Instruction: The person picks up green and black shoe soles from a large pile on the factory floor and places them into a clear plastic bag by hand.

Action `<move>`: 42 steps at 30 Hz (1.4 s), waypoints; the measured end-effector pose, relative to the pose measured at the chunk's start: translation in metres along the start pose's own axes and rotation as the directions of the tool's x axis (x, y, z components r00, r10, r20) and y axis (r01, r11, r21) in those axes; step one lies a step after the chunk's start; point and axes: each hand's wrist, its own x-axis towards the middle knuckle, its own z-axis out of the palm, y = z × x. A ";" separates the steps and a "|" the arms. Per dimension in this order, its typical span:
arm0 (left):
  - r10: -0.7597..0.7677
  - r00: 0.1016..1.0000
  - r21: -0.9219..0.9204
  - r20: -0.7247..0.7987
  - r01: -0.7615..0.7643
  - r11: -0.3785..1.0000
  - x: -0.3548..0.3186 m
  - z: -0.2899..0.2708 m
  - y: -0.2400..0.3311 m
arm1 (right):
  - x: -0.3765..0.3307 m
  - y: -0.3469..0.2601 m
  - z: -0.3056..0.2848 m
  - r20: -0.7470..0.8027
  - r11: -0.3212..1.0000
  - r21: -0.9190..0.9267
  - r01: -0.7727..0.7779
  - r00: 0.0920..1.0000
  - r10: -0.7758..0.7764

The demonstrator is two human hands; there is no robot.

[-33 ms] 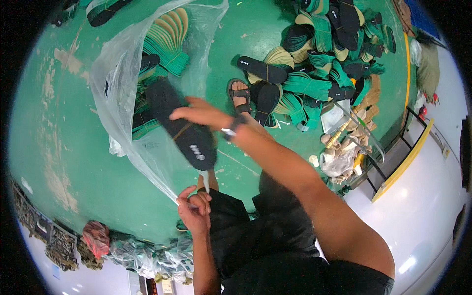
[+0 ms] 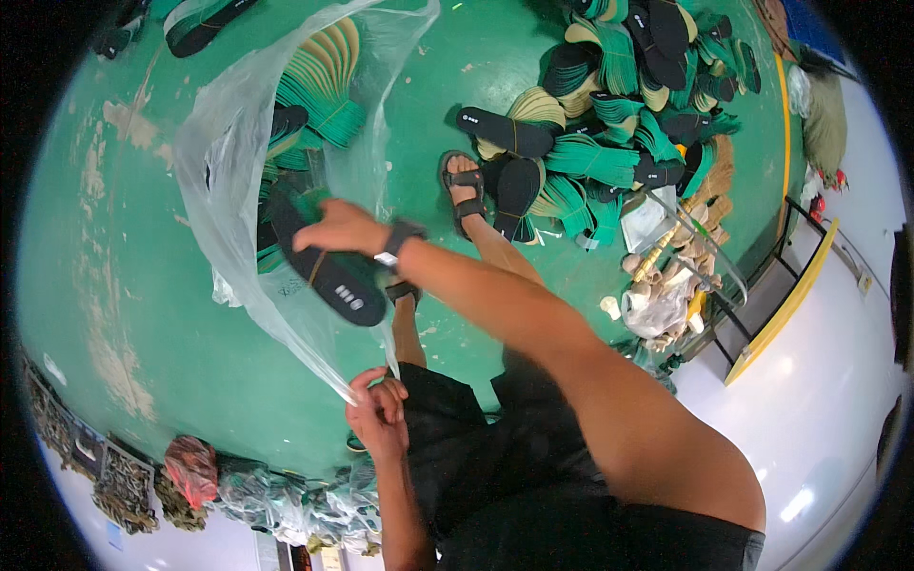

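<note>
Holding the mouth of a big clear plastic bag (image 2: pixel 238 171) is the left hand (image 2: pixel 376 419), fingers pinched shut on a gathered corner of the film just in front of the black shorts. Up above, the right hand (image 2: pixel 343 228), a dark watch on its wrist, has its fingers wrapped around a strapped bundle of black insoles (image 2: pixel 328 266). That bundle sits right at the bag's opening, partly behind the film, angled down toward the person. Against the other picture nothing has shifted: same grip, same tilt, same stretch in the plastic. So the bundle is neither released nor fully inside, by my reading. Deeper in the bag lie green fanned-out insole bundles (image 2: pixel 319 95). On the green floor (image 2: pixel 124 314) to the right, a heap of green, tan and black insoles (image 2: pixel 619 114) sits just beyond the sandalled foot (image 2: pixel 465 190), well apart from the bag.
</note>
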 end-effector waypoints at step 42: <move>-0.233 0.953 0.203 -0.194 0.271 0.941 0.007 0.017 -0.051 | -0.115 0.134 -0.122 -0.465 0.783 0.588 0.204 0.877 0.120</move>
